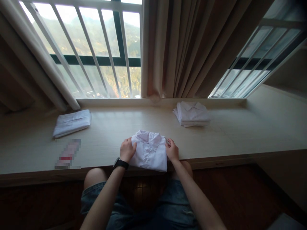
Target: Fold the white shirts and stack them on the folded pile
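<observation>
At six o'clock on the ledge (120,127), the folded shirt (150,150) is pinned flat between the left hand (127,149) and right hand (172,150), fingers curled on its side edges, probably squaring the fold.

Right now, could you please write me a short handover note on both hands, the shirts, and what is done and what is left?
Left hand: resting on the left edge of the folded white shirt, wearing a black watch.
Right hand: on the shirt's right edge.
The shirt lies collar-up at the front edge of the window ledge.
Done: this shirt looks folded; a stack of folded shirts sits at back right.
Left: a white folded cloth lies back left, its kind unclear; the shirt in hand is not yet on the stack.
</observation>
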A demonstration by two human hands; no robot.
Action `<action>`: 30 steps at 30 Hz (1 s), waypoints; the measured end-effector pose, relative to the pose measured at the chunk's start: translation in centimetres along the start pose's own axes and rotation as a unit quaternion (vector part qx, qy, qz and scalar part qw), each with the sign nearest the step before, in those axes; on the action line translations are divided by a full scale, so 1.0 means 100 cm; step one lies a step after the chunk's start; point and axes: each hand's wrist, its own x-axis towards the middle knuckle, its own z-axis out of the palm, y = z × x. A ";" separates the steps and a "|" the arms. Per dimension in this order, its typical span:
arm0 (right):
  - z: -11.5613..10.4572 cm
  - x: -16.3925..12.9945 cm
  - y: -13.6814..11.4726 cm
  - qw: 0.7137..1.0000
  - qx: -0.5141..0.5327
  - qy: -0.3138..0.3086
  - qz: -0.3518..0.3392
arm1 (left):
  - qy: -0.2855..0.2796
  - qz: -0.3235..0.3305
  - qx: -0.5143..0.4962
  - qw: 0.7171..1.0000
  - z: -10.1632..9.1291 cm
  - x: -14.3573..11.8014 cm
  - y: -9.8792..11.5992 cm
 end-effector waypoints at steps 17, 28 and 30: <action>0.000 -0.001 -0.009 0.993 -0.057 0.030 0.096 | -0.106 -0.131 -0.215 0.962 0.039 0.064 -0.036; 0.013 0.009 -0.065 0.975 -0.206 -0.054 0.059 | -0.057 0.174 -0.056 0.981 0.027 0.074 0.006; 0.019 0.011 -0.070 0.974 -0.176 -0.106 0.096 | -0.089 0.223 -0.023 0.970 0.025 0.078 0.014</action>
